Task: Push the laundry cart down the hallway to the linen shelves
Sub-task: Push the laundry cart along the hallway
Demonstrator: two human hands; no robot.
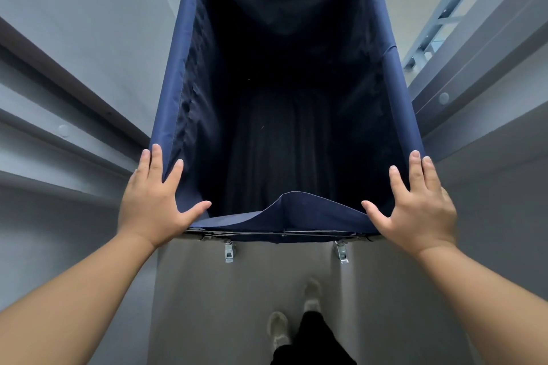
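Observation:
The laundry cart (184,74) fills the middle of the head view: a deep navy fabric bag on a metal frame, with nothing visible inside. Two small casters (229,252) show under its near rim. My left hand (154,201) lies over the near left corner, palm down. Its fingers straddle the side rim and its thumb runs along the near rim. My right hand (415,204) covers the near right corner in the same way. Both forearms reach forward from the bottom corners.
The hallway is narrow. A grey wall with a dark rail (59,74) runs close along the cart's left side. On the right is a grey wall with a handrail (462,89) and a metal-framed window. My feet (278,332) stand on grey floor behind the cart.

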